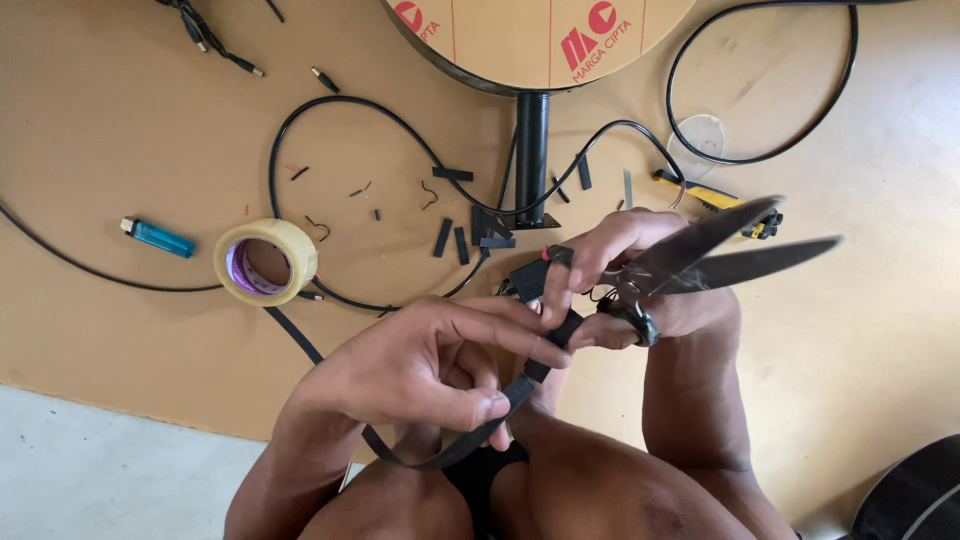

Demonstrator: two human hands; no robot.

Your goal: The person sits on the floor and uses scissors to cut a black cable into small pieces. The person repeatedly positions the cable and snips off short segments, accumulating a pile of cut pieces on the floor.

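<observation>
Centre frame, low: left hand (420, 365) closed, thumb & fingers pinching black strap (520, 390). Strap running from under thumb up-right to fingertips, other end looping down-left below wrist, then trailing up-left across brown board (120, 130) toward tape roll (266, 262).

Just right of it: right hand (625, 275) closed round handles of scissors (735, 255), fingers through the loops. Blades open, pointing to right edge of frame, blurred. Right index & middle fingertips also pressing on upper end of strap, touching left fingertips there. Small black part at that spot, too hidden to tell what.

Strap thus between both hands, held at mid-frame, above knees at bottom edge.

Rest, on board:
- Tape roll, pale yellow, lying flat, left of centre, well apart from hands.
- Blue lighter (158, 238) further left, near tape.
- Black cable (340, 110) looping across upper centre; another loop upper right.
- Short black cut pieces (458, 243) scattered above hands, near centre.
- Black post (532, 155) upright, top centre, under round board-faced disc (540, 40) w/ red marks.
- Yellow-handled tool (705, 195) upper right, partly behind scissor blade.
- Pale floor (90, 470) at lower left corner.
</observation>
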